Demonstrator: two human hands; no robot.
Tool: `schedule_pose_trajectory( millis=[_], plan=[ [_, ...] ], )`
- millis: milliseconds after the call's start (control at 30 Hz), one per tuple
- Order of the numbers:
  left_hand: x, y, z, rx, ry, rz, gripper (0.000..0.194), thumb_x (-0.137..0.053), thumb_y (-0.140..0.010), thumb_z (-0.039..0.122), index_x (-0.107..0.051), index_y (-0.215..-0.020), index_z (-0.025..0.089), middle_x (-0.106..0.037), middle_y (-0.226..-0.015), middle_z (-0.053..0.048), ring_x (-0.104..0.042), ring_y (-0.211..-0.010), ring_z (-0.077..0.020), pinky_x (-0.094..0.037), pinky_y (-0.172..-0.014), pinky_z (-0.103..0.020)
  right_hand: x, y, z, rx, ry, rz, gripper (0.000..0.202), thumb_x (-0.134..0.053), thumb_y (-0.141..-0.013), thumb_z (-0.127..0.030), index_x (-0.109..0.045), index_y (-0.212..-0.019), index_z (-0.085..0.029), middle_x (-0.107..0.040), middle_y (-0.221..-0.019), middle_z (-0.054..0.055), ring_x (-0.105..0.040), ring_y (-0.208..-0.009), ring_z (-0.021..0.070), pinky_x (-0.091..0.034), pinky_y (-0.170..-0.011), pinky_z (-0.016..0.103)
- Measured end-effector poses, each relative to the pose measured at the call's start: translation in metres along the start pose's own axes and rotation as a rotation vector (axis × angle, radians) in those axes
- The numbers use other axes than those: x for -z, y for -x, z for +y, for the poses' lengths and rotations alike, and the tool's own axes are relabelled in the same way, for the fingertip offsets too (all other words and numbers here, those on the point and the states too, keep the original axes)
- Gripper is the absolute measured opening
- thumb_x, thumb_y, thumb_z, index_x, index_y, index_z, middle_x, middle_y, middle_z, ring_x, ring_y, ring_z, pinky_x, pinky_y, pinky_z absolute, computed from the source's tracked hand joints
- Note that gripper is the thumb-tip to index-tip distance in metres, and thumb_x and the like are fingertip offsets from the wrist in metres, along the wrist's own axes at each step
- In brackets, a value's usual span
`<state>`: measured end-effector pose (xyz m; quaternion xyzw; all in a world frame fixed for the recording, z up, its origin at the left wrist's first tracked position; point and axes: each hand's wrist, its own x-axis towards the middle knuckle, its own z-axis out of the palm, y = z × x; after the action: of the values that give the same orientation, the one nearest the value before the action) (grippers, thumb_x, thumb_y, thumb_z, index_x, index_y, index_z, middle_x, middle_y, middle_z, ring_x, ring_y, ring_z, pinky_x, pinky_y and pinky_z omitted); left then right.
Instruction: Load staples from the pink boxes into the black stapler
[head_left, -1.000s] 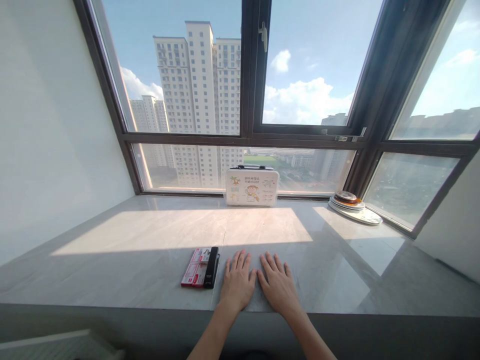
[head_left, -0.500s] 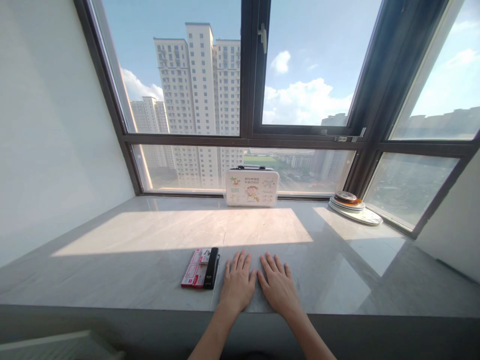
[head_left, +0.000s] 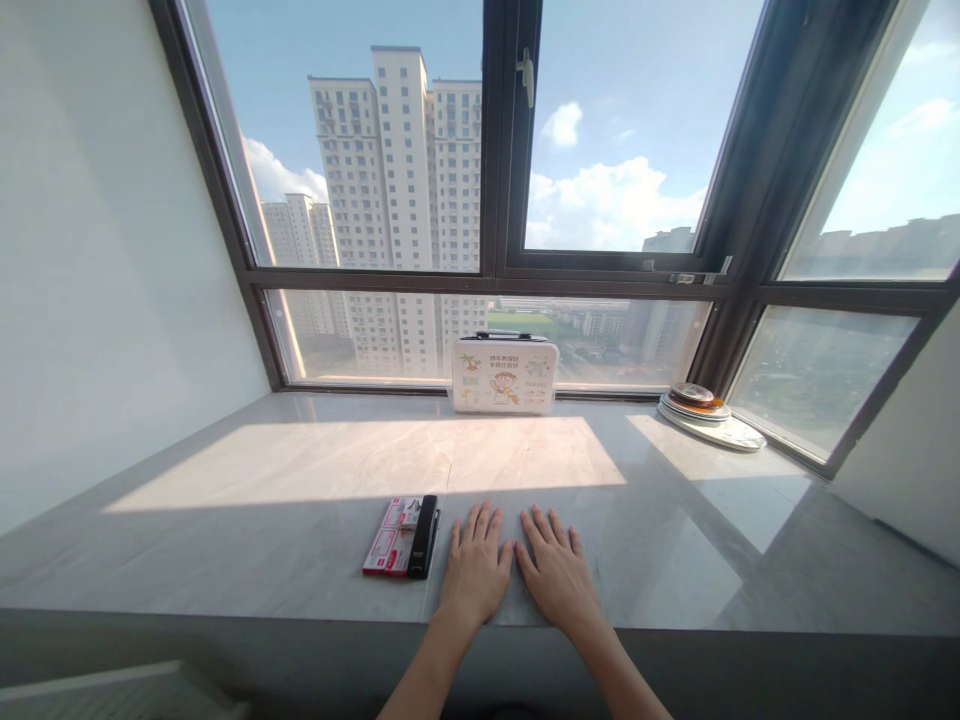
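My left hand [head_left: 476,565] lies flat on the marble windowsill [head_left: 292,560], palm down with its fingers stretched out. Beside it my right hand [head_left: 559,570] rests the same way, the two thumbs close together. Neither hand holds anything. Just left of my left hand is a black stapler [head_left: 423,538], lying lengthwise away from me. Against the stapler's left side sit small red and white boxes [head_left: 388,540], whose printing is too small to read. A gap separates the stapler from my fingers.
A white carrying case [head_left: 504,378] with cartoon prints and a dark handle stands upright at the window. Stacked round, plate-like pieces [head_left: 697,405] lie in the back right corner. The sill's front edge [head_left: 360,618] runs under my wrists. A pale slatted object [head_left: 120,692] shows at lower left.
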<state>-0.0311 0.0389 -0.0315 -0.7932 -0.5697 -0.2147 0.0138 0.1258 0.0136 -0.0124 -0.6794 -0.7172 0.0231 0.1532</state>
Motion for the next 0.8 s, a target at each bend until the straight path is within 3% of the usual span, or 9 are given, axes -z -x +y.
schedule_pose_trajectory(
  millis=[800],
  plan=[
    [-0.0001,0.0014,0.0000,-0.005,-0.031,0.007,0.055,-0.028,-0.102,0.050,-0.037,-0.153,0.030,-0.031,-0.162,-0.001,-0.023,-0.150,-0.0246,-0.020,-0.123,-0.051,-0.0075,-0.0022,0.0056,0.034,-0.012,0.046,0.057,-0.028,-0.101,-0.049,-0.035,-0.155,-0.032,-0.027,-0.164,0.000,-0.016,-0.152,0.0292,-0.012,-0.120,0.051]
  ],
)
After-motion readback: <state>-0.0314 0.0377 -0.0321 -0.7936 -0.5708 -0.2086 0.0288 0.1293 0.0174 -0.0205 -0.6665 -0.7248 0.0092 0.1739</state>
